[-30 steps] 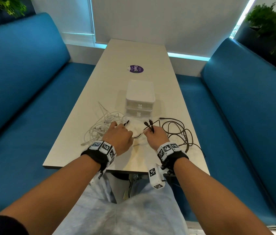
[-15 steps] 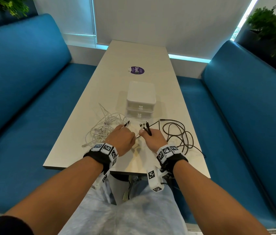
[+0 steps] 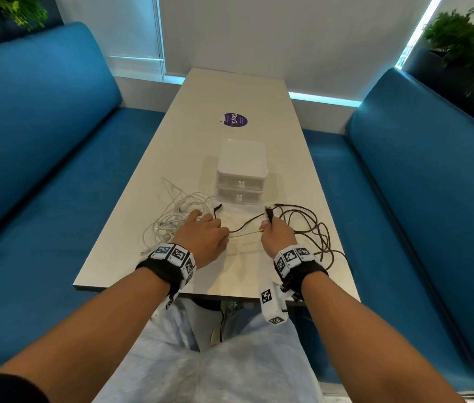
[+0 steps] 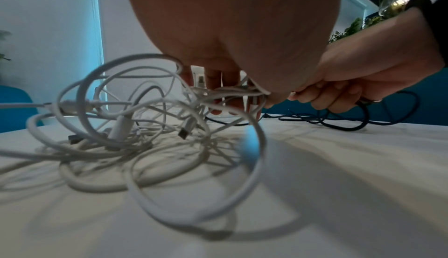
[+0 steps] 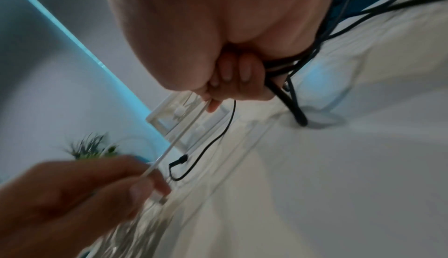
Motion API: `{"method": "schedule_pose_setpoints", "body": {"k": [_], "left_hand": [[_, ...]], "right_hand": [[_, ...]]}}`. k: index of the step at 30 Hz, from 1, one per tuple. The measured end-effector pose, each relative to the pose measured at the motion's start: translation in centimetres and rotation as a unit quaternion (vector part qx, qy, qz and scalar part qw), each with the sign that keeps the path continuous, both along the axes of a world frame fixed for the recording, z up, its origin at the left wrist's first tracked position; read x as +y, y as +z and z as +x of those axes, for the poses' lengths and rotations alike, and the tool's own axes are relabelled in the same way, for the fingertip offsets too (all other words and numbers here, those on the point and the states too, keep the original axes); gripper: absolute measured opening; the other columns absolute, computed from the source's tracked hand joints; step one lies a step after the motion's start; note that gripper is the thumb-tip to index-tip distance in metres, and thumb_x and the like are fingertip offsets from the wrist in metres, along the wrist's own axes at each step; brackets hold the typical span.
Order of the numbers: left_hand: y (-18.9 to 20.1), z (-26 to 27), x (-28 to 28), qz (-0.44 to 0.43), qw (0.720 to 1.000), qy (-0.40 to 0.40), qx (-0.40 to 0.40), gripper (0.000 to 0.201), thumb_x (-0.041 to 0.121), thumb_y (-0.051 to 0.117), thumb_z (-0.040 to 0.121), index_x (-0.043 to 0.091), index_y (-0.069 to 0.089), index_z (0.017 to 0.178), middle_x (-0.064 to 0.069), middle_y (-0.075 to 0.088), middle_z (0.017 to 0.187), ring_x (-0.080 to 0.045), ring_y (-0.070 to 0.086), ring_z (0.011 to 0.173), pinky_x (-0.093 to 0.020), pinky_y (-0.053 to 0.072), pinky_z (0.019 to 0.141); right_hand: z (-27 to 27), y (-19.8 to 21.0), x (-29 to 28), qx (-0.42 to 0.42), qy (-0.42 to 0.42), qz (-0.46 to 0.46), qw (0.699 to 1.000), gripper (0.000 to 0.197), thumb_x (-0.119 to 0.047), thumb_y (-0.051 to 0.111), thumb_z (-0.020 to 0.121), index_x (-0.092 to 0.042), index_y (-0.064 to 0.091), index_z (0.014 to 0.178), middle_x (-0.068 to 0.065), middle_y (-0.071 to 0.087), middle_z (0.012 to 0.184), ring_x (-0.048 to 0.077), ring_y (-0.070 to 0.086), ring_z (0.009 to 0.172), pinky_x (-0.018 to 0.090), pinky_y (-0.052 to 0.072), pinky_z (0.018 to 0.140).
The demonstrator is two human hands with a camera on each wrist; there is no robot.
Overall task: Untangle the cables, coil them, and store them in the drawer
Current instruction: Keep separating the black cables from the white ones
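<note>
Separating the two bundles is under way on the table (image 3: 230,91): the left hand (image 3: 203,237) has fingers curled round a strand of the white cables (image 3: 171,216), and the right hand (image 3: 276,237) is closed on the black cables (image 3: 305,225) with plug ends standing up out of the fist, while a taut white strand (image 5: 174,143) runs between the two hands. Cables of this kind should prove light, limp and prone to snagging; take hold just behind the plugs, not on loops. Count: one white tangle, one black tangle, though the number of leads in each cannot be told from the blurred wrist views; one drawer unit (image 3: 241,170) with two drawers, both closed, stands just beyond the hands
</note>
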State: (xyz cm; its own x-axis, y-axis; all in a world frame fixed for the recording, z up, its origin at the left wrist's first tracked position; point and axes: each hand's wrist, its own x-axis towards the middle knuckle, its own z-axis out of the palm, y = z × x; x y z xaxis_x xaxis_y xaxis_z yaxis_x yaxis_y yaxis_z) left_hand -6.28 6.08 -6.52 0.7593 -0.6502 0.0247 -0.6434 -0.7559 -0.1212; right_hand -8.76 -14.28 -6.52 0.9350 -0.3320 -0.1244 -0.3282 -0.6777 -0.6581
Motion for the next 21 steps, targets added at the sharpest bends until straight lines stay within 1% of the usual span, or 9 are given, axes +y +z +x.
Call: {"method": "schedule_pose_setpoints", "body": {"k": [3, 6, 7, 8, 10, 11, 14, 17, 21], "left_hand": [[0.1, -0.3, 0.0, 0.010, 1.000, 0.006, -0.004, 0.037, 0.038, 0.030, 0.102, 0.025, 0.065, 0.106, 0.003, 0.064, 0.104, -0.022, 0.055, 0.106, -0.049, 0.024, 0.110], [-0.3, -0.8, -0.7, 0.035, 0.999, 0.000, -0.012, 0.036, 0.037, 0.033, 0.102, 0.024, 0.067, 0.107, 0.002, 0.065, 0.105, -0.024, 0.056, 0.108, -0.052, 0.021, 0.111], [-0.4, -0.9, -0.9, 0.038, 0.999, -0.003, -0.015, 0.035, 0.036, 0.035, 0.102, 0.023, 0.067, 0.107, 0.001, 0.066, 0.106, -0.025, 0.056, 0.108, -0.053, 0.021, 0.112], [-0.6, -1.0, -1.1, 0.039, 0.999, -0.006, -0.019, 0.033, 0.036, 0.037, 0.101, 0.023, 0.068, 0.106, 0.001, 0.066, 0.105, -0.025, 0.056, 0.108, -0.053, 0.021, 0.112], [-0.7, -1.1, -1.4, 0.042, 0.999, -0.010, -0.025, 0.029, 0.034, 0.041, 0.100, 0.024, 0.068, 0.104, 0.002, 0.066, 0.102, -0.025, 0.057, 0.106, -0.053, 0.022, 0.111], [-0.7, -1.1, -1.5, 0.045, 0.999, -0.010, -0.024, 0.028, 0.033, 0.042, 0.099, 0.024, 0.068, 0.103, 0.002, 0.066, 0.101, -0.024, 0.057, 0.105, -0.053, 0.022, 0.110], [-0.9, -0.9, -1.7, 0.042, 0.999, -0.006, -0.017, 0.027, 0.031, 0.041, 0.099, 0.024, 0.066, 0.107, 0.003, 0.064, 0.101, -0.024, 0.056, 0.106, -0.052, 0.020, 0.111], [-1.2, -0.7, -1.5, 0.033, 0.999, -0.008, -0.010, 0.026, 0.030, 0.041, 0.099, 0.027, 0.063, 0.115, 0.003, 0.064, 0.106, -0.021, 0.054, 0.109, -0.050, 0.020, 0.111], [-1.2, -0.8, -1.4, 0.020, 1.000, -0.017, -0.012, 0.031, 0.034, 0.037, 0.101, 0.026, 0.065, 0.114, 0.003, 0.065, 0.108, -0.021, 0.054, 0.108, -0.050, 0.020, 0.110]], "right_hand": [[-0.2, 0.2, -0.6, -0.009, -0.007, -0.005, 1.000, 0.035, -0.026, 0.033, 0.105, -0.005, 0.061, 0.104, 0.017, 0.066, 0.103, 0.036, 0.061, 0.097, 0.036, 0.048, 0.078], [-0.8, 0.3, -0.3, -0.015, 0.027, 0.065, 0.997, 0.031, -0.030, 0.033, 0.105, -0.010, 0.056, 0.102, 0.012, 0.063, 0.094, 0.028, 0.061, 0.083, 0.030, 0.048, 0.062], [-0.9, 0.4, 0.0, -0.014, 0.046, 0.097, 0.994, 0.030, -0.032, 0.034, 0.105, -0.012, 0.055, 0.100, 0.010, 0.064, 0.091, 0.026, 0.062, 0.080, 0.032, 0.053, 0.063], [-0.9, 0.5, 0.3, -0.017, 0.069, 0.111, 0.991, 0.030, -0.035, 0.034, 0.104, -0.014, 0.055, 0.098, 0.008, 0.066, 0.090, 0.025, 0.064, 0.081, 0.037, 0.057, 0.070], [-0.8, 0.9, 0.9, -0.015, 0.119, 0.126, 0.985, 0.032, -0.035, 0.035, 0.104, -0.013, 0.056, 0.094, 0.004, 0.068, 0.086, 0.024, 0.066, 0.081, 0.046, 0.056, 0.084], [-0.8, 1.1, 1.3, -0.013, 0.142, 0.153, 0.978, 0.031, -0.034, 0.036, 0.103, -0.013, 0.056, 0.091, 0.002, 0.067, 0.079, 0.022, 0.065, 0.076, 0.048, 0.055, 0.085], [-0.9, 1.7, 2.6, -0.003, 0.196, 0.191, 0.962, 0.030, -0.030, 0.037, 0.103, -0.011, 0.055, 0.086, 0.001, 0.055, 0.062, 0.018, 0.054, 0.059, 0.045, 0.050, 0.073], [-0.8, 1.7, 3.4, -0.003, 0.212, 0.164, 0.964, 0.033, -0.030, 0.039, 0.103, -0.013, 0.059, 0.084, -0.003, 0.056, 0.055, 0.015, 0.057, 0.057, 0.042, 0.051, 0.076], [-0.6, 1.5, 3.5, 0.003, 0.198, 0.138, 0.970, 0.031, -0.032, 0.043, 0.100, -0.020, 0.062, 0.079, -0.010, 0.052, 0.054, 0.011, 0.050, 0.054, 0.035, 0.045, 0.065]]}}
